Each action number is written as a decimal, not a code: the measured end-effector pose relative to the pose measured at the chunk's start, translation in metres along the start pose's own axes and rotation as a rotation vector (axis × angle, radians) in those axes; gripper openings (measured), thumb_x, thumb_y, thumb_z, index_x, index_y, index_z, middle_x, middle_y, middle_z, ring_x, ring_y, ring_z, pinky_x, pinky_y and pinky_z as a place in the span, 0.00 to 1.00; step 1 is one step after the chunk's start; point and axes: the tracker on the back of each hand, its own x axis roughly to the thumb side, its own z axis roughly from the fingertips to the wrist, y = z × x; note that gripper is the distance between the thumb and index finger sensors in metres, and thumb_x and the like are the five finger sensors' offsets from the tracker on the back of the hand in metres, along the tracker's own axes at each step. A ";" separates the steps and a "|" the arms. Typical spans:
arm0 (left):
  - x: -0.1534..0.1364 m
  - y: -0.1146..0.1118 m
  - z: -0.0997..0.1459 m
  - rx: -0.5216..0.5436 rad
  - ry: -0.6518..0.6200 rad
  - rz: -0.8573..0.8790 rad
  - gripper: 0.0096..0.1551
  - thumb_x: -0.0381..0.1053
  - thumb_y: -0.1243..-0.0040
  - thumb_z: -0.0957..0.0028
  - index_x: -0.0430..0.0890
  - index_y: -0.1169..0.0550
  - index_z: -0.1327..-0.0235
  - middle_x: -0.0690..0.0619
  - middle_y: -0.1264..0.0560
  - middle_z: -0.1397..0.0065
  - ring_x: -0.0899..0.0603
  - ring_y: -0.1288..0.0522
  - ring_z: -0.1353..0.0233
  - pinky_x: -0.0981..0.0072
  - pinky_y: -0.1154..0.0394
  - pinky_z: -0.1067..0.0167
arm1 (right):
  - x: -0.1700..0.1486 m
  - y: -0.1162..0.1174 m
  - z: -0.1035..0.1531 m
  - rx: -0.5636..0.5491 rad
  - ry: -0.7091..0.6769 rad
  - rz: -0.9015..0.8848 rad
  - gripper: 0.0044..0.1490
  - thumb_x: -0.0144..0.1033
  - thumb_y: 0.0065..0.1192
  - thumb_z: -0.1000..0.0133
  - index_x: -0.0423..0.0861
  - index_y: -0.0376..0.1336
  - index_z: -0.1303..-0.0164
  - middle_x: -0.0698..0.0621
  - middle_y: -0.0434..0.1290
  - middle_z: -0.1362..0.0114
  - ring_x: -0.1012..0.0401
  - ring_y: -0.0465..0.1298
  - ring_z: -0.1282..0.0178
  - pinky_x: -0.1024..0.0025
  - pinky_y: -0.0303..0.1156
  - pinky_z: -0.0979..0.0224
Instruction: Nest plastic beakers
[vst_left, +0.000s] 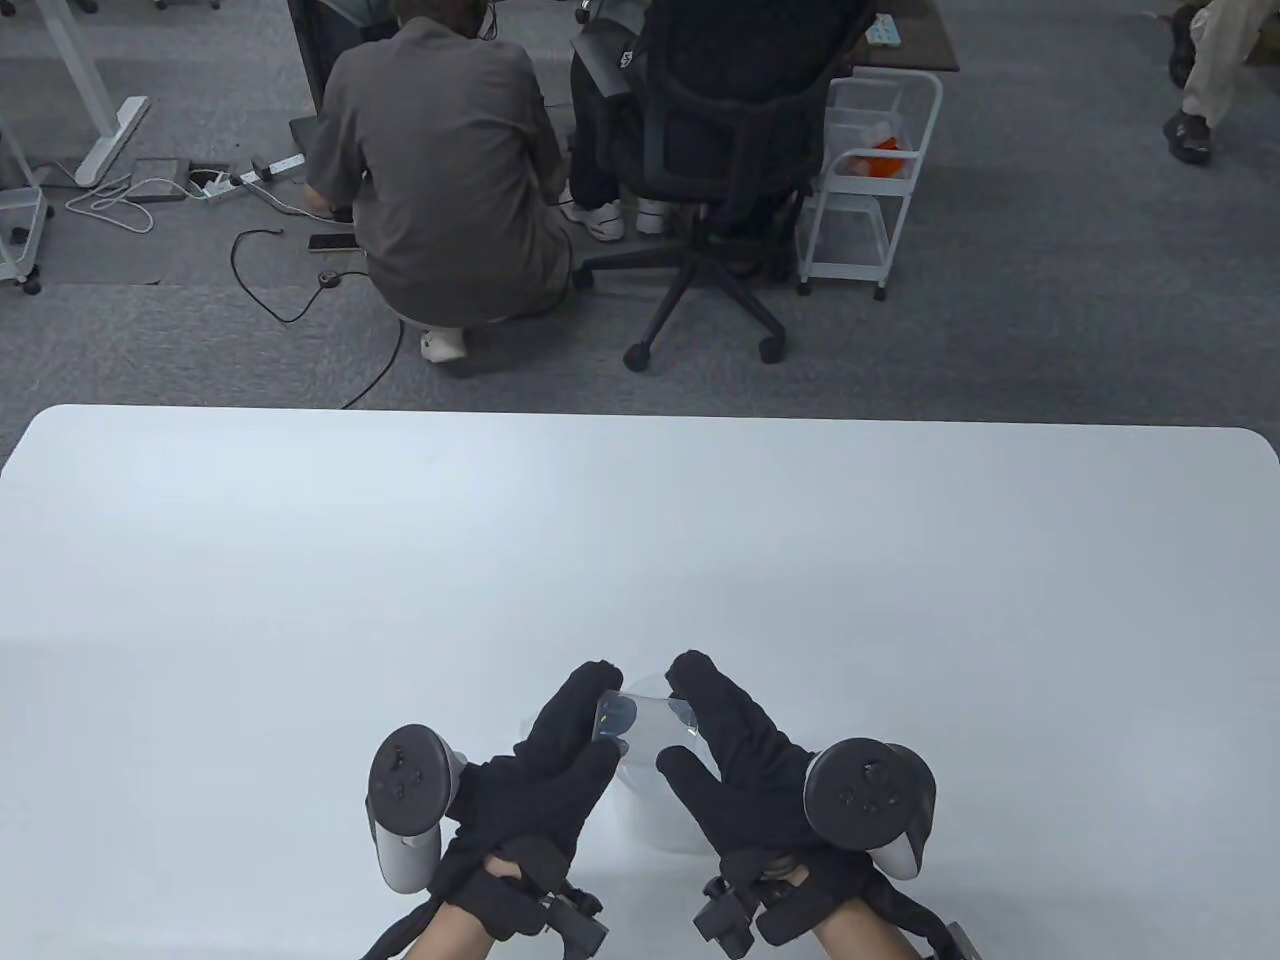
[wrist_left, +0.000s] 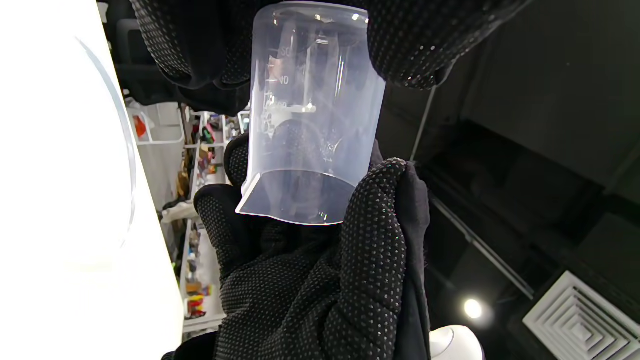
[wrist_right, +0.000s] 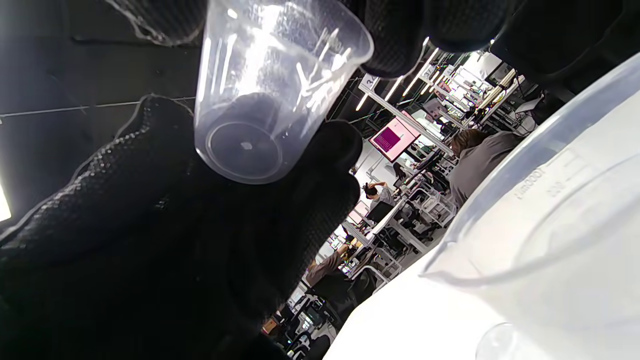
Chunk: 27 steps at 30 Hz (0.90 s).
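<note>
Table view, from the fingers outward: both gloved hands meet near the front edge of the white bench (vst_left: 300, 560); between them a small clear beaker (vst_left: 645, 722) lies roughly on its side, lifted off the surface; the left hand (vst_left: 545, 770) has its fingers (vst_left: 585, 690) curled on one end, the right hand (vst_left: 750, 760) has its fingers (vst_left: 700, 680) on the other; neither hand is spread wide, each is closed lightly round the plastic.

Left wrist view shows the small beaker (wrist_left: 312, 115) with its open, spouted rim facing the right palm; right wrist view shows its flat base (wrist_right: 245, 145) toward the left hand; so its long axis runs hand to hand.

Directly beneath the hands stands a large translucent beaker (vst_left: 655, 810), mouth up, partly hidden; its graduated wall (wrist_right: 550, 190) fills the right wrist view's corner; a further rim at that view's bottom edge cannot be identified.

Judging by this, the small beaker probably needs turning base-down, then lowering straight into the large one; both hands are equally near.
</note>
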 end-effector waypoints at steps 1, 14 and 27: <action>-0.001 0.000 0.001 0.000 0.002 0.007 0.38 0.53 0.44 0.48 0.47 0.41 0.25 0.41 0.43 0.20 0.31 0.32 0.25 0.50 0.27 0.33 | 0.000 0.000 0.000 -0.004 -0.001 -0.012 0.46 0.52 0.58 0.43 0.43 0.45 0.23 0.37 0.58 0.19 0.42 0.68 0.28 0.45 0.65 0.32; 0.005 0.006 0.021 0.091 -0.171 -0.623 0.38 0.60 0.46 0.48 0.46 0.36 0.26 0.41 0.41 0.20 0.28 0.34 0.24 0.42 0.30 0.34 | 0.012 -0.007 -0.004 0.055 -0.060 0.423 0.42 0.52 0.61 0.45 0.45 0.53 0.25 0.39 0.60 0.20 0.43 0.68 0.29 0.45 0.64 0.32; -0.010 0.008 0.022 0.104 -0.151 -0.808 0.38 0.61 0.47 0.48 0.47 0.34 0.27 0.41 0.41 0.20 0.28 0.35 0.23 0.39 0.32 0.33 | 0.004 0.025 -0.028 0.308 0.026 0.817 0.41 0.50 0.64 0.46 0.45 0.56 0.26 0.40 0.62 0.19 0.42 0.67 0.28 0.42 0.62 0.30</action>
